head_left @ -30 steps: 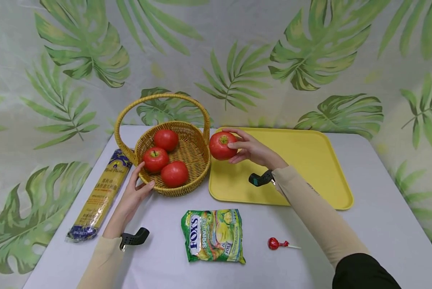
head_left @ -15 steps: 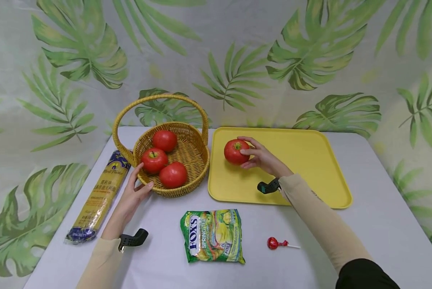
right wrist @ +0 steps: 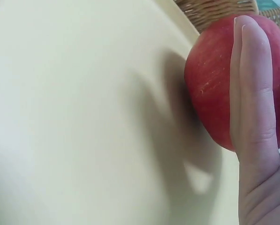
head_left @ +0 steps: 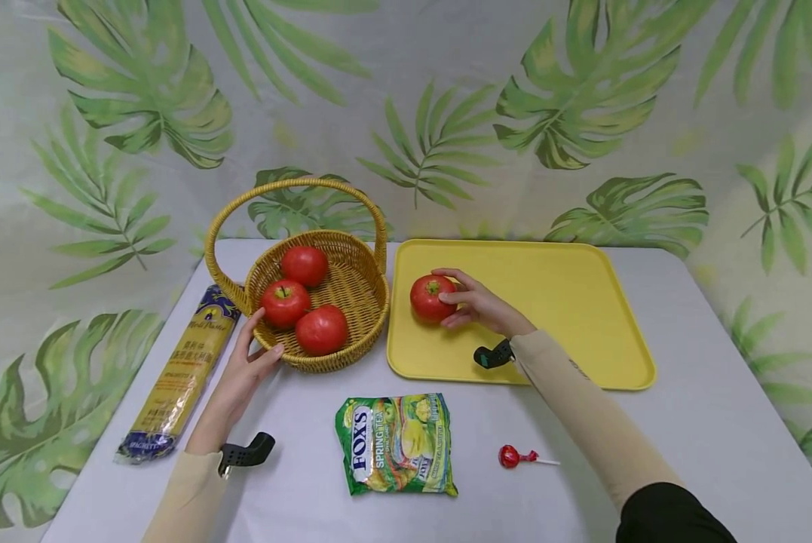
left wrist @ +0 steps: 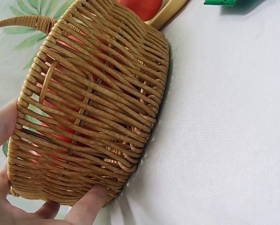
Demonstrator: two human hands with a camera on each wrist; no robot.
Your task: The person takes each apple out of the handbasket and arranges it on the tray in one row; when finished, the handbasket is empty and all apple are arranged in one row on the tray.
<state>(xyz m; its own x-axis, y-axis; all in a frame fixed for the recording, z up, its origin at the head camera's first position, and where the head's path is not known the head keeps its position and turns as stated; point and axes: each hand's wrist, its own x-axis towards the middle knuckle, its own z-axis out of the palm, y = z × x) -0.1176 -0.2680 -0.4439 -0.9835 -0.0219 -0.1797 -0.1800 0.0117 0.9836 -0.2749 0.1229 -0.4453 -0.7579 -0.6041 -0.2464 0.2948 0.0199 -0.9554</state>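
A red apple (head_left: 433, 299) is at the left part of the yellow tray (head_left: 555, 317), gripped by my right hand (head_left: 476, 303) from its right side. In the right wrist view the fingers (right wrist: 257, 89) lie along the apple, its shadow on the tray close beside it; whether it touches the tray I cannot tell. My left hand (head_left: 243, 369) holds the near left side of the wicker basket (head_left: 358, 294), thumb and fingers against its rim and woven wall (left wrist: 93, 112). Inside the basket lie three red apples (head_left: 320, 329).
A spaghetti packet (head_left: 182, 369) lies left of the basket. In front are a green candy bag (head_left: 397, 445) and a red lollipop (head_left: 510, 456). The basket's tall handle (head_left: 297, 183) arches above it. Behind the table hangs a leaf-patterned cloth (head_left: 433, 113).
My right hand has carried the apple from beside the basket's rim rightward over the tray, then slightly back left and lower. The left hand stays at the basket.
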